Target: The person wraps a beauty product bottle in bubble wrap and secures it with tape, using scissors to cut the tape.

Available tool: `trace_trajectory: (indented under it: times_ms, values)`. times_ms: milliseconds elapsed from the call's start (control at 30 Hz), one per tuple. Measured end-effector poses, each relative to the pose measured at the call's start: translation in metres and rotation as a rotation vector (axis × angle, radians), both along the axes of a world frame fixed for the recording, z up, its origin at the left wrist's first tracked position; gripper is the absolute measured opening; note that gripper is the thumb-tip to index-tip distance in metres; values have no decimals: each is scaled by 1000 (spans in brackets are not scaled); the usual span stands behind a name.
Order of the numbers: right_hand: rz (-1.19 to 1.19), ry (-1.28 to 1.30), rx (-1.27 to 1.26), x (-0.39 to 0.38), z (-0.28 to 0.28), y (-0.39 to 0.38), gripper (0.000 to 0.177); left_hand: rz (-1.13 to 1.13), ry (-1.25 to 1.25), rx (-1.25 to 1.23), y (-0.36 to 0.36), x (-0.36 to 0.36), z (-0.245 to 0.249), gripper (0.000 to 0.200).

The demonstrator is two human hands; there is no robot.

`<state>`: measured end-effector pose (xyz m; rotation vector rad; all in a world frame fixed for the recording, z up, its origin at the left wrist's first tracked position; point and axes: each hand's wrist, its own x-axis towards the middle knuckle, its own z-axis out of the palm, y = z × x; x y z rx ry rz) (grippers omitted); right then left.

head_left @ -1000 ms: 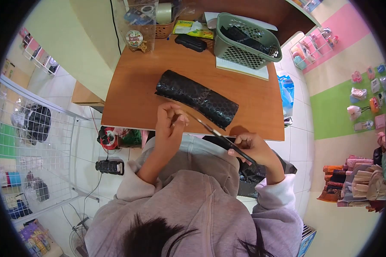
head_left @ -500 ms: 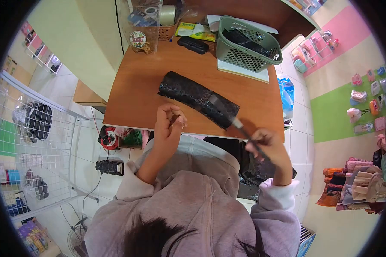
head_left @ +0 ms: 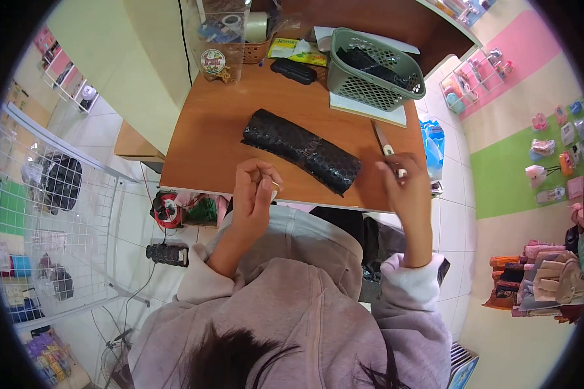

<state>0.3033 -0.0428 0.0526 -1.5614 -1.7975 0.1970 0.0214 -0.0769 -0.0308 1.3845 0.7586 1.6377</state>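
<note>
On the brown desk lies a long package wrapped in shiny black bubble wrap (head_left: 302, 150), slanting down toward the right. My left hand (head_left: 254, 191) is held beside its lower left edge, fingers curled toward the thumb; a small pale scrap (head_left: 274, 194) shows at the fingertips, too small to name. To the right of the package my right hand (head_left: 410, 175) has its fingers over the handle of a bladed tool (head_left: 381, 135), which looks like a knife with white on its handle. The blade points away from me, and part of the handle is hidden beneath the fingers.
A green basket (head_left: 375, 96) with black wrapped items stands at the back right, on white paper (head_left: 370, 108). Near the back lie a black case (head_left: 293, 70) and a yellow packet (head_left: 285, 48). A clear box (head_left: 219, 39) and a brown basket (head_left: 256, 52) stand at the back left.
My right hand has moved up and to the right, carrying the bladed tool from over the package to the desk's right side. My left hand has stayed almost in place; the package has not moved.
</note>
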Motion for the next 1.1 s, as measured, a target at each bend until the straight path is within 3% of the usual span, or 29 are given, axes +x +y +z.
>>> trace_trajectory:
  times_ms: [100, 133, 267, 467, 567, 700, 767, 867, 1000, 1100]
  values:
    - [377, 350, -314, -53, 14, -10, 23, -39, 17, 64, -2, 5, 2, 31]
    - [507, 441, -275, -71, 4, -8, 27, -26, 20, 82, -4, 7, 1, 31]
    - [576, 501, -329, -106, -8, -14, 36, 82, 151, 155, -9, 4, 2, 36]
    - [520, 711, -488, -123, -35, -22, 26, 270, 366, 256, -12, -5, 6, 37]
    - [458, 837, -419, -128, -43, -21, 18, 355, 511, 332, -9, -8, 11, 35]
    - [517, 668, -185, -129, -35, -22, 12, 333, 570, 274, -12, -9, 12, 33]
    - [563, 464, 18, -128, -27, -18, 11, 298, 413, 200, -13, -6, -1, 31]
    - [601, 425, 35, -126, -12, -10, 10, 214, 71, 186, -11, 7, 6, 31]
    - [595, 614, -91, -127, 3, 6, 11, -87, -218, 175, -7, 4, 9, 37]
    - [660, 646, -189, -130, 19, 22, 12, 66, 33, 91, -7, -3, 16, 34]
